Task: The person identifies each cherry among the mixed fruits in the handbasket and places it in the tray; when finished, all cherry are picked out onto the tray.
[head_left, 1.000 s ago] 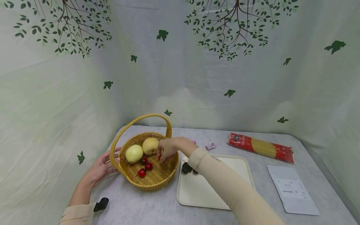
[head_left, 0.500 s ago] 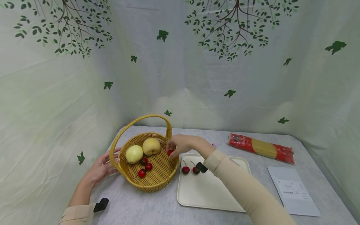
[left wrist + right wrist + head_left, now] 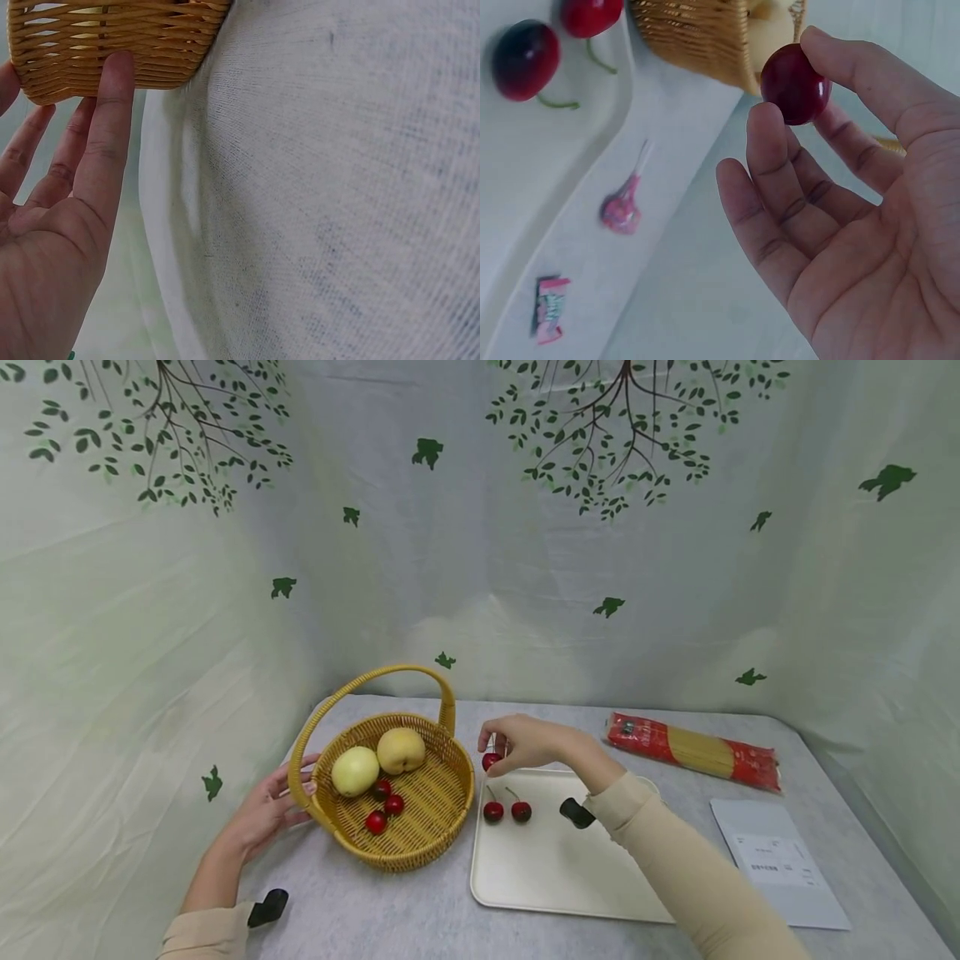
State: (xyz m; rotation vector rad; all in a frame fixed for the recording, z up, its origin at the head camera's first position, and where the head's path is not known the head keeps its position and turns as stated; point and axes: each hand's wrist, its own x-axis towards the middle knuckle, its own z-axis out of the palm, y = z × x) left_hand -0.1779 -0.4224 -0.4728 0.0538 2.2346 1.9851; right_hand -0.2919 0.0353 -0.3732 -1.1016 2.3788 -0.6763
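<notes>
From the head camera, the right hand (image 3: 525,743) holds a cherry (image 3: 491,761) pinched between thumb and fingertips, in the air over the far-left corner of the cream tray (image 3: 600,893), just beside the rim of the wicker basket (image 3: 420,835). Two more cherries (image 3: 506,811) with stems lie on the tray below it. The left hand (image 3: 262,810) rests with straight fingers against the basket's left side, gripping nothing. In the basket sit two yellow fruits (image 3: 377,760) and three small red cherries (image 3: 381,803). A spaghetti packet (image 3: 693,752) and a grey pouch (image 3: 776,872) lie on the desk (image 3: 375,910) to the right.

The left wrist camera shows the left hand's fingers (image 3: 109,120) flat, one fingertip touching the basket weave (image 3: 112,37).

The right wrist camera shows the cherry (image 3: 795,82) up close: dark red, round, glossy, no stem visible here, caught between the thumb and forefinger tip (image 3: 769,135), the other fingers loosely spread. It looks light, smooth and likely slippery, with soft flesh that would bruise if squeezed, so a gentle pinch across its widest part suits it. Two wrapped sweets (image 3: 622,210) lie on the desk beyond the tray edge.
</notes>
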